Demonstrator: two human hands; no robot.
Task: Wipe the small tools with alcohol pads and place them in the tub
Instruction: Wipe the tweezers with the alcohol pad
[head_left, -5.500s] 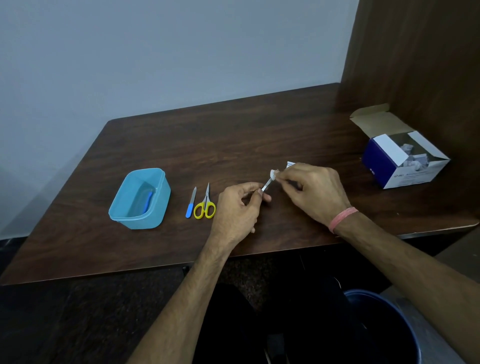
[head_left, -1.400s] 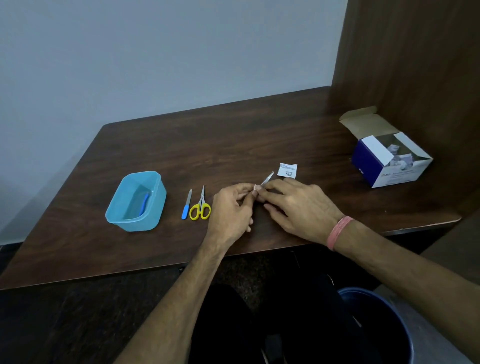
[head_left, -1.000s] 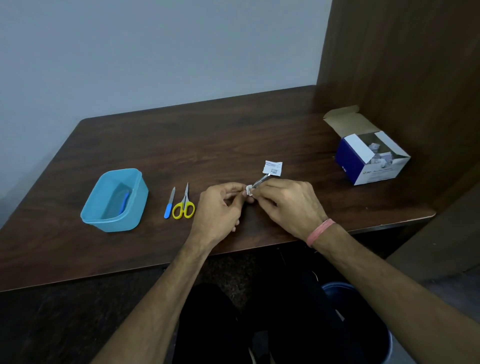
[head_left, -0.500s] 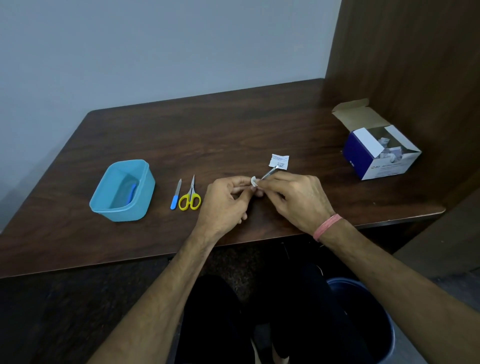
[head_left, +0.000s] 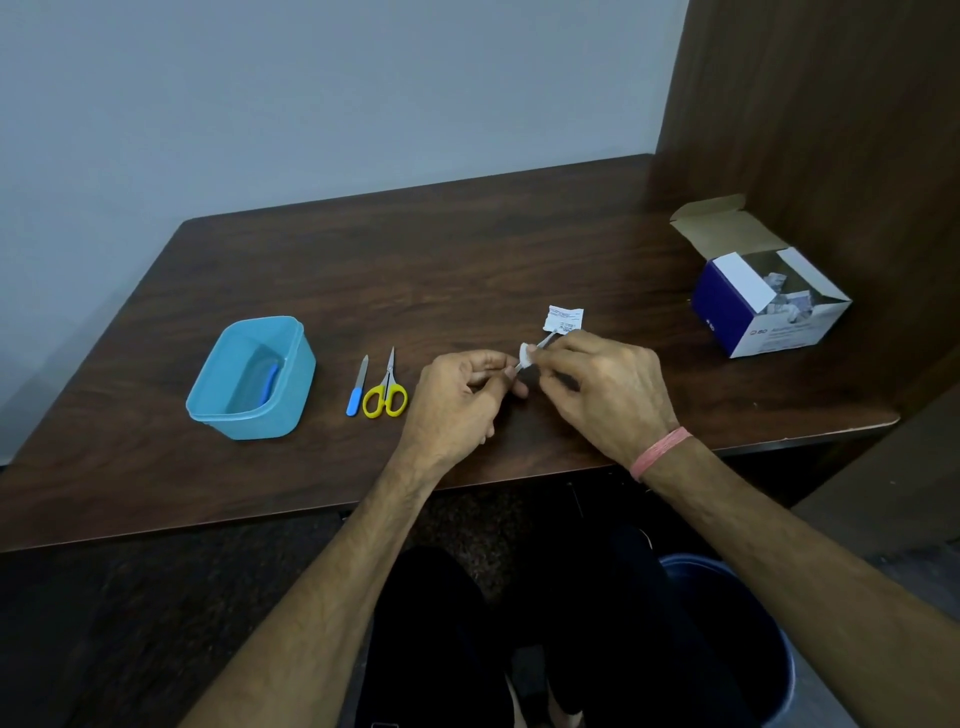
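Left hand (head_left: 457, 387) pinches the metal tool (head_left: 535, 349) steady so the right hand (head_left: 602, 384) can pinch the pad (head_left: 526, 355) around it, just above that grip.

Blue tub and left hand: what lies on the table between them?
In the head view, a blue-handled nail file and yellow-handled scissors lie between blue tub and left hand.

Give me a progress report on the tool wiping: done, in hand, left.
Done: one blue-handled tool lies in the tub. In hand: the left hand holds a thin metal tool while the right hand rubs a white pad along it. Left: the nail file and yellow scissors wait on the table.
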